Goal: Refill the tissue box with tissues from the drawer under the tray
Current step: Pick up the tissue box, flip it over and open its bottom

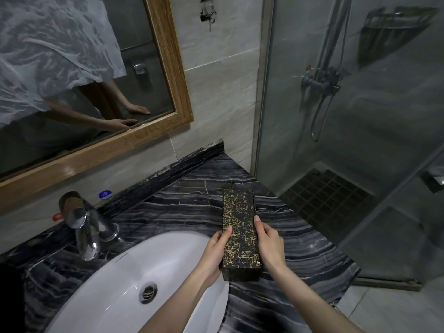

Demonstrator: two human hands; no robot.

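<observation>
A long black tissue box (240, 233) with a gold crackle pattern lies on the dark marble counter (187, 212), just right of the sink. Its top face shows no opening and no tissue. My left hand (215, 254) grips the box's left side near its front end, fingers along the edge. My right hand (268, 243) presses against the right side at the same end. No drawer, tray or loose tissues are in view.
A white oval sink (134, 280) with a chrome faucet (83, 227) takes up the counter's left part. A wood-framed mirror (165, 68) hangs on the tiled wall behind. A glass shower enclosure (348, 116) stands close on the right, past the counter's angled edge.
</observation>
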